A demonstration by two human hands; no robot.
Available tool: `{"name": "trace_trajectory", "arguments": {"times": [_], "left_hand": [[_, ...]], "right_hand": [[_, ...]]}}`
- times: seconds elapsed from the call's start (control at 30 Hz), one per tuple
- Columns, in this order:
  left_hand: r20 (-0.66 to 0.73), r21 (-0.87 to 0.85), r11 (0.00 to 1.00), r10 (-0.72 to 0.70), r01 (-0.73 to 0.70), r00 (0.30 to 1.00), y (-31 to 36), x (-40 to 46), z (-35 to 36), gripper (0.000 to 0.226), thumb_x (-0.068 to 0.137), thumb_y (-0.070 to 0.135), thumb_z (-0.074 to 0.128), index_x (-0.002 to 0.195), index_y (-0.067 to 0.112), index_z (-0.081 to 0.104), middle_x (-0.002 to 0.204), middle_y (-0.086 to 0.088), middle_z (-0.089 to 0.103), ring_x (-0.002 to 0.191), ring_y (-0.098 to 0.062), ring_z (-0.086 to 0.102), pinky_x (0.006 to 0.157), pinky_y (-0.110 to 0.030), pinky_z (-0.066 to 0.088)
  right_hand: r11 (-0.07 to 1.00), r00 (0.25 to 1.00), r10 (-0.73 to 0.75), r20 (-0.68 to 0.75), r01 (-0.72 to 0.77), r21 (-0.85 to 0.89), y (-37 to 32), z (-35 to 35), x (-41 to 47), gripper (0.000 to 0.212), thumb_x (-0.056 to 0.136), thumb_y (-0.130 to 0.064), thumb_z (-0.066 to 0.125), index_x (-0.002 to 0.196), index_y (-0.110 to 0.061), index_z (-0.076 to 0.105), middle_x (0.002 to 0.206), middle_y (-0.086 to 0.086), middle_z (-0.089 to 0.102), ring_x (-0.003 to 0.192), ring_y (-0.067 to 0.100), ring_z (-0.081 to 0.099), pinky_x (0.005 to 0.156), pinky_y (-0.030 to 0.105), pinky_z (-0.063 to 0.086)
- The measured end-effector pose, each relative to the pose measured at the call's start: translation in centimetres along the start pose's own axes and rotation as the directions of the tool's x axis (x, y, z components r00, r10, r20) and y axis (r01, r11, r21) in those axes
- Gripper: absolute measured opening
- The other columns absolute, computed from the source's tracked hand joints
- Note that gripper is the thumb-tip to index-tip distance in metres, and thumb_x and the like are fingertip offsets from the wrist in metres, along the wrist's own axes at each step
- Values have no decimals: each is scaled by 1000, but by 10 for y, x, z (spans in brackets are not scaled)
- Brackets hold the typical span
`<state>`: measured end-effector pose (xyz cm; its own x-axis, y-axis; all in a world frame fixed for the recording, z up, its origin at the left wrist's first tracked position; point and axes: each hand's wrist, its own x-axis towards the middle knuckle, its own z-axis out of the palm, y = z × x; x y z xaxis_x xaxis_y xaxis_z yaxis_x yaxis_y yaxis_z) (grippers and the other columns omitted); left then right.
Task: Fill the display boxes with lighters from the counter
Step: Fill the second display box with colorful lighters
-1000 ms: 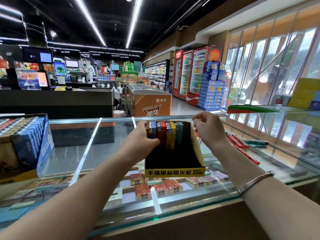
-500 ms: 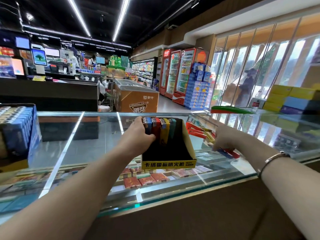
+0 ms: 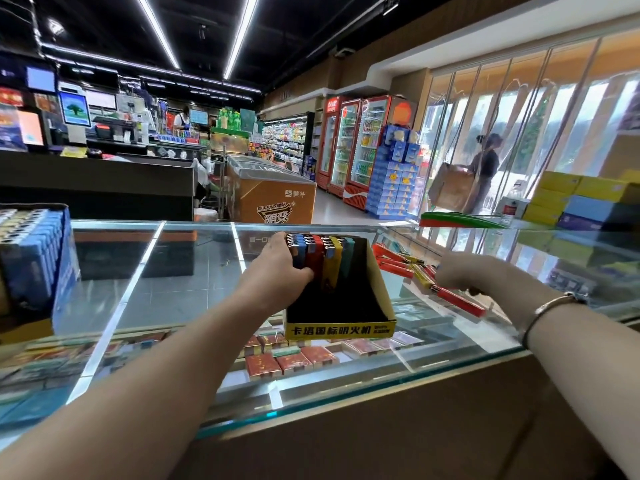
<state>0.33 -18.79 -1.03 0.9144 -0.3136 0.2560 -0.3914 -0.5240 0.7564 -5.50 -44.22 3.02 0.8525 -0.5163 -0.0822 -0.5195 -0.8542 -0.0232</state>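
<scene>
On the glass worktop (image 3: 194, 271) stands a black and yellow display box (image 3: 341, 329), its back row filled with upright lighters (image 3: 320, 252) in blue, red, yellow and teal. The left hand (image 3: 280, 271) grips the box's left side, thumb against the lighters. Right of the box lies a loose pile of lighters (image 3: 408, 266); the right hand (image 3: 464, 271) is curled over them, seemingly pinching one, though the blur hides its fingertips.
</scene>
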Motion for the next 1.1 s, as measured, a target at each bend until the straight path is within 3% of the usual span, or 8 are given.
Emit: {"name": "trace_trajectory", "arguments": {"times": [0.13,0.27,0.37,0.53,0.67,0.8,0.93,1.1], "left_hand": [[-10,0,1000,-2,2,1000,-1,1,1,53,84,26,63,128,17,34,116,-5,56,102,-24,57,90,-45,48],[-4,-31,1000,1,-1,1000,-2,2,2,52,84,25,63,127,17,35,115,-5,56,101,-23,57,90,-43,49],[8,-61,998,2,-2,1000,-3,3,2,51,84,23,63,126,18,36,114,-5,57,101,-22,57,90,-43,49],[12,-72,997,5,-4,1000,-5,6,3,51,84,23,64,126,18,35,112,-5,57,98,-21,58,86,-38,50],[22,-81,997,7,-5,1000,-5,8,3,52,83,23,64,126,18,35,110,-5,58,96,-20,59,87,-41,51],[23,-96,995,10,-8,1000,-6,10,4,55,84,22,64,129,18,33,111,-4,57,97,-20,58,84,-35,51],[18,-102,995,8,-6,1000,-7,12,4,53,85,20,61,130,18,33,109,-4,57,95,-18,58,79,-30,49],[29,-104,995,5,-2,1000,-9,13,4,54,84,22,62,130,22,32,108,-1,56,94,-16,59,85,-37,51]], "right_hand": [[1000,990,-3,138,6,-26,6,9,-3,7,90,-13,42,89,-9,47,80,6,49,61,13,44,53,23,38],[996,993,-65,94,70,-52,1,16,2,28,86,-10,47,113,-7,38,87,6,49,72,15,46,62,27,39],[993,995,-79,55,84,-79,-2,18,8,15,84,-9,50,98,-11,48,81,3,48,69,12,43,61,25,37],[990,995,-94,-37,89,-109,3,22,16,10,84,-13,54,81,-18,46,80,1,49,67,12,44,59,24,37],[994,973,-76,-219,58,-89,12,29,23,12,88,-27,54,95,-20,46,82,-1,55,71,13,50,61,29,40],[978,901,41,-431,52,200,16,26,31,21,86,-20,57,101,-17,43,78,1,53,68,17,52,54,28,36],[926,943,26,-333,103,364,7,15,39,21,83,-21,65,95,-10,50,74,1,52,66,16,53,57,27,39],[947,973,15,-230,60,315,-7,20,45,21,84,-24,66,85,-9,52,71,5,55,64,17,52,63,28,41]]}}
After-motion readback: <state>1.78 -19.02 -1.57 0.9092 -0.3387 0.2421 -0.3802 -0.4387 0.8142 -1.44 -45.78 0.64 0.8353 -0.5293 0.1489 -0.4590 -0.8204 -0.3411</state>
